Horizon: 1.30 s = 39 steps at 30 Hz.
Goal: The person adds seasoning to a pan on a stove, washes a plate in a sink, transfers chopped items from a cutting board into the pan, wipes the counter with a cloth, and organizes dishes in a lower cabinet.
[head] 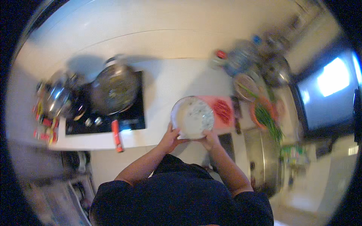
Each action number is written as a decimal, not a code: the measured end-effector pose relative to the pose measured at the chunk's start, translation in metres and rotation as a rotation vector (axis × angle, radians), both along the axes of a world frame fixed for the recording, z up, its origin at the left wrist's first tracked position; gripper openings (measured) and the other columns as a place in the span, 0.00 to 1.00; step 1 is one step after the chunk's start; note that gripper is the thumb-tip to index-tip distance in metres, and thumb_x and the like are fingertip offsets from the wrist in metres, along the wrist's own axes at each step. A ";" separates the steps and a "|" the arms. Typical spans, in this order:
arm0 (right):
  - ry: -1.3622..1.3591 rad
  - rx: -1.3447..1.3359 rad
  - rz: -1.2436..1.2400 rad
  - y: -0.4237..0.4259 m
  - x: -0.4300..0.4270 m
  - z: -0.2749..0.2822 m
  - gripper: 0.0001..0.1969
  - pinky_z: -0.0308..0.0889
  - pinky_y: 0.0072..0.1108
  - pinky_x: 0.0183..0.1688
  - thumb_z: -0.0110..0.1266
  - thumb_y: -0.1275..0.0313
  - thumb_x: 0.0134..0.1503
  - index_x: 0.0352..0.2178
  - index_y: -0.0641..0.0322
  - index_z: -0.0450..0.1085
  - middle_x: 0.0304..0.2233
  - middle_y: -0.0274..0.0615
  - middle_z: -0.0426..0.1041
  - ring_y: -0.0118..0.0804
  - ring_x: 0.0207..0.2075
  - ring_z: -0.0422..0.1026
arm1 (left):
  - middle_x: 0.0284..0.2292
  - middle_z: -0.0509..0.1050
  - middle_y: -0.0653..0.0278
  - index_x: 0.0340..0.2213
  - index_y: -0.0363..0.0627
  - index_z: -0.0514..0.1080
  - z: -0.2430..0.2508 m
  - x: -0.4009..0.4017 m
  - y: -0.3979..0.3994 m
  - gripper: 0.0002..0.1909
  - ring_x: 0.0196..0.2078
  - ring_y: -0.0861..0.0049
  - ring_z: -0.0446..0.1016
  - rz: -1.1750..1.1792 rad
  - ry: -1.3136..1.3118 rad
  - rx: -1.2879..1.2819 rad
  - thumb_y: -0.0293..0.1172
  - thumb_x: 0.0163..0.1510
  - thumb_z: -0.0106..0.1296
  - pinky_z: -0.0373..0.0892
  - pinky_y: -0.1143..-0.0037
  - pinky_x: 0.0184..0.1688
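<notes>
A round white plate or shallow bowl point(192, 117) with dark spots or a pattern is held between my two hands, over the counter's front edge. My left hand point(169, 139) grips its lower left rim, and my right hand point(210, 139) grips its lower right rim. Blur hides whether the plate holds anything. Beside its right side, a pink cutting board point(208, 99) lies partly covered by it, with sliced red food, perhaps meat, point(222, 111) on top. Dark-handled utensils, perhaps knives, point(237, 113) lie along the board's right edge.
On the left, a large pan point(114, 89) stands on a black cooktop point(138, 114); its red handle point(116, 137) juts past the front edge. Shiny metal cookware point(58, 99) is further left. Right are an orange colander or bowl point(254, 114) with green stalks point(267, 121), bottles and a sink point(257, 158).
</notes>
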State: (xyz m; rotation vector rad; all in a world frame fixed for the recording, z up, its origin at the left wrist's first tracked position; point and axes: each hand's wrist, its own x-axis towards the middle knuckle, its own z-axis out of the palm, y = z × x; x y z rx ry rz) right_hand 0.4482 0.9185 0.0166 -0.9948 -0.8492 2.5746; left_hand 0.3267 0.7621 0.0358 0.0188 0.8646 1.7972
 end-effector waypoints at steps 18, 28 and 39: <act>-1.834 1.710 -0.052 0.328 0.620 -0.090 0.17 0.59 0.33 0.45 0.45 0.68 0.46 0.37 0.65 0.66 0.38 0.53 0.66 0.46 0.42 0.64 | 0.46 0.60 0.60 0.50 0.58 0.49 -0.088 0.374 0.278 0.29 0.45 0.61 0.64 -0.676 -0.071 -0.328 0.23 0.47 0.42 0.68 0.59 0.39; -1.736 1.090 0.331 0.360 0.588 -0.090 0.10 0.66 0.32 0.37 0.41 0.74 0.48 0.29 0.65 0.68 0.32 0.49 0.70 0.45 0.35 0.70 | 0.43 0.65 0.63 0.49 0.60 0.51 -0.123 0.440 0.372 0.29 0.40 0.65 0.69 -0.689 -0.135 -0.275 0.24 0.46 0.44 0.70 0.62 0.34; -1.679 1.131 0.283 0.365 0.593 -0.090 0.12 0.66 0.33 0.36 0.38 0.71 0.49 0.29 0.66 0.68 0.32 0.50 0.70 0.47 0.34 0.71 | 0.45 0.62 0.59 0.49 0.55 0.51 -0.116 0.451 0.383 0.28 0.45 0.59 0.64 -0.627 -0.150 -0.215 0.21 0.46 0.42 0.66 0.57 0.40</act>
